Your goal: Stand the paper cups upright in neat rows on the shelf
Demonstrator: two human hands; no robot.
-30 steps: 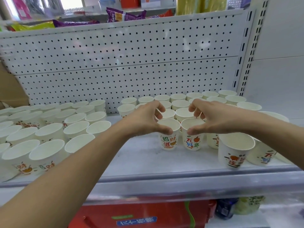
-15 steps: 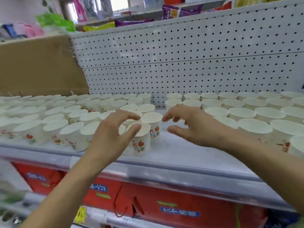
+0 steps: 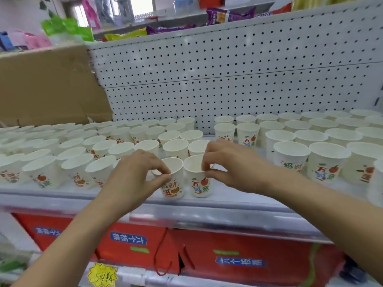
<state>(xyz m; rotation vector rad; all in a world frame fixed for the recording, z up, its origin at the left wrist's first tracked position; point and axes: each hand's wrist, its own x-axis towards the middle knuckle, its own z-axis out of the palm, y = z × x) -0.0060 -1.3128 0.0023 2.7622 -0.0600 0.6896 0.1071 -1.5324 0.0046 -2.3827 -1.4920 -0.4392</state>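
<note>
- Head view: two bare hands reach in from the bottom of the frame to the front edge of one white shelf (image 3: 207, 214), in the lower middle.
- The left hand (image 3: 132, 179) pinches the near rim of the left cup (image 3: 174, 187), with the thumb outside and a fingertip hooked over the lip.
- The right hand (image 3: 232, 166) pinches the rim of the right cup (image 3: 199, 187) in the same way, fingers curled over the edge.
- These two paper cups stand upright just beside each other at the shelf front, in the middle of the frame, each printed with coloured characters and an orange fruit.
- One block of upright cups (image 3: 77, 162) fills the shelf at middle left, several rows deep. It holds too many to count and blurs toward the left edge.
- A second block of cups (image 3: 290, 150) fills the middle right and runs out of the frame. A strip of bare shelf separates the two blocks at the back.
- One white pegboard (image 3: 228, 79) rises behind the cups.
- One cardboard box (image 3: 47, 85) stands at the upper left.
- Two purple snack bags (image 3: 228, 14) and one yellow bag (image 3: 126, 35) lie along the top.
- Three blue labels show on the red boxes (image 3: 128, 251) under the shelf.
- One yellow star-shaped price tag (image 3: 102, 275) sits at the bottom left.
</note>
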